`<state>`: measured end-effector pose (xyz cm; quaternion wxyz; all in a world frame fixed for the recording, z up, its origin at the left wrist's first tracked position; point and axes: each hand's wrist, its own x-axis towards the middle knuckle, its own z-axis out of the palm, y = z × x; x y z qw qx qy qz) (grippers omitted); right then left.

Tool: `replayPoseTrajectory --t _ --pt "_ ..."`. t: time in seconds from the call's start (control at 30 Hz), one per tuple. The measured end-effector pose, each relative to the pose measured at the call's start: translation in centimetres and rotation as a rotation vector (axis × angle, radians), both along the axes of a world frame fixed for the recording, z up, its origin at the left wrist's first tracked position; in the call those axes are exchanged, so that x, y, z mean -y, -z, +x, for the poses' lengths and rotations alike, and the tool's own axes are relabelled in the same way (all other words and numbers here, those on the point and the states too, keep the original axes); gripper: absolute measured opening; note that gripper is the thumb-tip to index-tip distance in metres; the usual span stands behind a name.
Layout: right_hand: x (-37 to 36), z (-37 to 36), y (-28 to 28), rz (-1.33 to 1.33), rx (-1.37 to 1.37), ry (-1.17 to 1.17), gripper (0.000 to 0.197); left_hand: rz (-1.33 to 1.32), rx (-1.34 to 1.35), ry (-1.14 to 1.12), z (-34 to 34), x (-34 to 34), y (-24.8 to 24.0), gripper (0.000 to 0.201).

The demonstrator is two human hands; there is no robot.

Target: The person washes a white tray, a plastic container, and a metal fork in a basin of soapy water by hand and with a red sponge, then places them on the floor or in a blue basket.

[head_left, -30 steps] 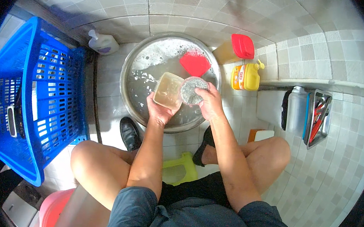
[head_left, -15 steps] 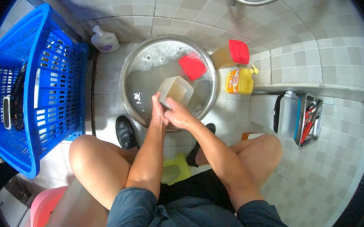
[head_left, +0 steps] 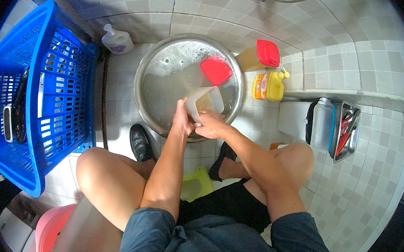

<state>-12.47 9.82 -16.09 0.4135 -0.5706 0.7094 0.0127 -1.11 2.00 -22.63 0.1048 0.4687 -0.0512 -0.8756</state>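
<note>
Both hands are on the clear box [head_left: 205, 102] now. My left hand [head_left: 181, 119] grips its near side with fingers curled shut. My right hand [head_left: 210, 125] has moved from beside the box to under it, fingers wrapped tight. I see the box tipped over the near edge of the big metal bowl [head_left: 168, 75]. One red lid [head_left: 215, 70] floats at the far edge.

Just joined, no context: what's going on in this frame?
A person sits over a metal basin of soapy water on a tiled floor. The left hand and right hand both grip a clear plastic container above the water. A red lid floats in the basin. A blue basket stands to the left.
</note>
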Motion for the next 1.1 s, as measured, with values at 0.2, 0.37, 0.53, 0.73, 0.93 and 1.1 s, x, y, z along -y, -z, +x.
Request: replayPoseTrajectory --t 0.2,0.37,0.53,0.73,0.93,1.1 --pt "0.8 0.9 1.7 -0.260 0.428 0.701 0.031 -0.016 -0.141 -0.176 -0.8 -2.2 0.8 0.065" --pt "3.2 2.5 0.1 -0.435 0.311 0.796 0.028 0.025 -0.390 -0.295 -0.2 -2.0 0.5 0.070" --pt "4.0 2.8 -2.1 -0.338 0.401 0.810 0.028 0.071 -0.416 -0.348 0.7 -0.7 0.5 0.058" --pt "0.9 2.2 -6.1 -0.153 0.097 0.131 0.040 -0.009 -0.371 -0.360 0.6 0.3 -0.8 0.057" --pt "-2.1 -0.9 -5.0 -0.224 -0.259 -0.336 0.035 0.079 -0.411 -0.056 0.7 -0.4 -1.6 0.071" --pt "-0.9 1.0 -6.9 -0.167 -0.081 -0.080 0.027 0.081 -0.536 -0.052 2.1 0.0 -2.2 0.081"
